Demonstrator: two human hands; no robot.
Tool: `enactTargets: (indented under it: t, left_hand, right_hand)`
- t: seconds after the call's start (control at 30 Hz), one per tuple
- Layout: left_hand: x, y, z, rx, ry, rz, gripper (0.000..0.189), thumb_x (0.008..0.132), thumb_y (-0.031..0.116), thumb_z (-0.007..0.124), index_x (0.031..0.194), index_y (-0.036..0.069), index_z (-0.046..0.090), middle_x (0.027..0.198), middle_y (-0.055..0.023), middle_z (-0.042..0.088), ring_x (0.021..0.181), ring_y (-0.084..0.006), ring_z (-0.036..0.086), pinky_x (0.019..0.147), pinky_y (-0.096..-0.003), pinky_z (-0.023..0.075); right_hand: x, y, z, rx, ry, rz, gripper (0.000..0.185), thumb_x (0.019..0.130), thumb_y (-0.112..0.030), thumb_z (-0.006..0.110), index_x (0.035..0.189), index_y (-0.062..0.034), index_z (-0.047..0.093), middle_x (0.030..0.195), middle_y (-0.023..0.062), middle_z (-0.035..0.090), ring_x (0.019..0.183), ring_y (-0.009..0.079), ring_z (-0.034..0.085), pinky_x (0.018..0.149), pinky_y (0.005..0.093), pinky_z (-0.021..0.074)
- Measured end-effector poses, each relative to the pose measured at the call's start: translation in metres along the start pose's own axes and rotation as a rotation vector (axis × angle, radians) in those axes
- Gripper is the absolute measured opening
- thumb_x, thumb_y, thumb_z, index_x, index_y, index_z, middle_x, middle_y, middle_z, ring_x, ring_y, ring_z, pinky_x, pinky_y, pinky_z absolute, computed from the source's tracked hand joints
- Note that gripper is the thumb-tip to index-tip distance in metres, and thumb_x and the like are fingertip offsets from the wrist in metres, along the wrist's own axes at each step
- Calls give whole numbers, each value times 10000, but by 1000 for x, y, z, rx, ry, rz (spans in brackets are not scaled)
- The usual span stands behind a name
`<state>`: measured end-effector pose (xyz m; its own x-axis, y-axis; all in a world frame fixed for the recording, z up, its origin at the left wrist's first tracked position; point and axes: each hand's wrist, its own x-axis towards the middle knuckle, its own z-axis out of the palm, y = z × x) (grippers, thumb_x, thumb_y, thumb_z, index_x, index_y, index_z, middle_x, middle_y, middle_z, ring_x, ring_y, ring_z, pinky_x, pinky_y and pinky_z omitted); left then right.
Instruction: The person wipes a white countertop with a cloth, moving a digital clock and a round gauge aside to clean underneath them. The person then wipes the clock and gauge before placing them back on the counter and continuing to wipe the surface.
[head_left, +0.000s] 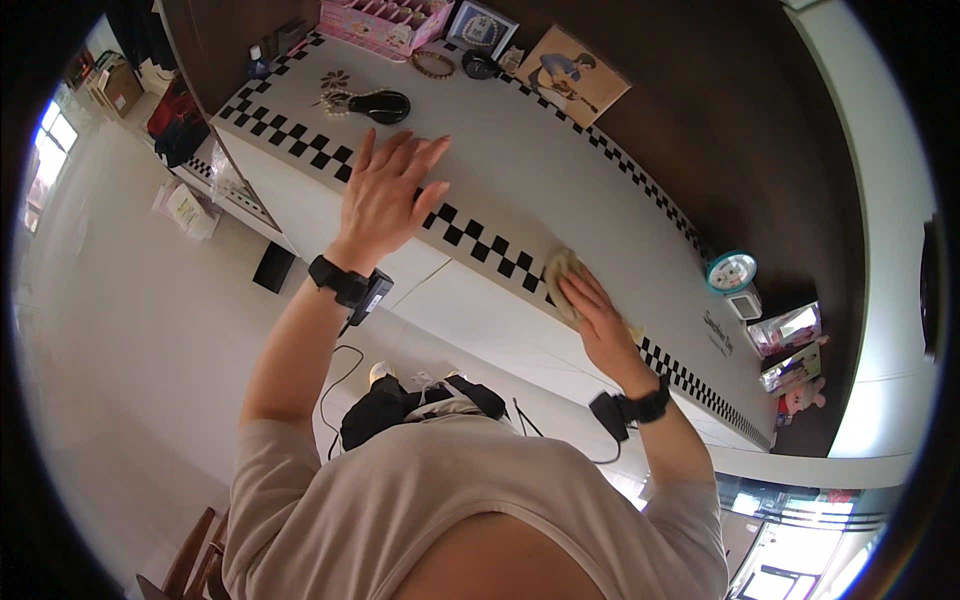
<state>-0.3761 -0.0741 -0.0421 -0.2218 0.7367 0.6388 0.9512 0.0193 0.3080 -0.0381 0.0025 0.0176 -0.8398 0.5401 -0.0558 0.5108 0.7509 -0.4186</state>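
My right hand (596, 311) presses a pale, folded cloth (561, 281) flat on the grey mat (517, 180) near its checkered front border. Over the mat's front edge, farther left, my left hand (386, 191) is spread and holds nothing; whether it touches the surface I cannot tell. Just beyond its fingertips lie a glossy black oval object (382, 106) and a string of pearl-like beads (336, 103). Each of my wrists wears a black strap with a small device.
At the back stand a pink patterned box (386, 26), a beaded bracelet (433, 65), a framed picture (482, 30) and a picture of a guitarist (574, 75). A round teal-rimmed mirror or clock (731, 271), a small white clock (744, 304) and a pink plush toy (804, 396) are at the right.
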Motion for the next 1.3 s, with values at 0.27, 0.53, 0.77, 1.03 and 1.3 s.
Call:
enactTargets:
  t: [0.27, 0.53, 0.77, 1.03, 1.3]
  left_hand:
    - [0, 0, 4, -17, 4, -12, 440, 992, 394, 457, 1382, 207, 541, 1253, -55, 618, 1270, -296, 506, 1163, -544, 260]
    - [-1, 0, 5, -42, 28, -20, 419, 955, 402, 532, 1322, 207, 584, 1216, -46, 630, 1240, -265, 526, 1155, -522, 288]
    - [0, 0, 3, -42, 13, -6, 419, 953, 381, 551, 1331, 201, 569, 1228, -47, 619, 1249, -257, 511, 1159, -520, 286]
    - [0, 1, 2, -49, 5, -25, 436, 944, 377, 557, 1339, 193, 567, 1225, -52, 612, 1240, -258, 511, 1155, -522, 289]
    - [0, -2, 0, -105, 119, -39, 459, 866, 373, 649, 1188, 58, 561, 1124, -105, 595, 1140, -289, 557, 1153, -501, 309]
  right_hand:
    - [14, 23, -4, -55, 36, 121, 553, 920, 72, 412, 1460, -44, 434, 1561, 153, 340, 1471, 306, 267, 1207, 402, 255]
    - [123, 66, -16, -65, 56, 129, 584, 919, 55, 419, 1491, -59, 382, 1579, 164, 298, 1487, 304, 225, 1215, 390, 218]
    - [204, 91, -7, -123, 106, 118, 580, 910, 20, 428, 1485, -32, 376, 1561, 194, 309, 1476, 347, 221, 1213, 400, 205]
    - [253, 11, 15, 111, 190, -123, 461, 840, 70, 474, 1294, 21, 536, 1423, 210, 461, 1322, 373, 444, 1113, 431, 368]
    - [207, -9, 24, 341, 37, -206, 573, 861, 104, 415, 1409, -42, 494, 1498, 160, 442, 1406, 304, 391, 1143, 375, 333]
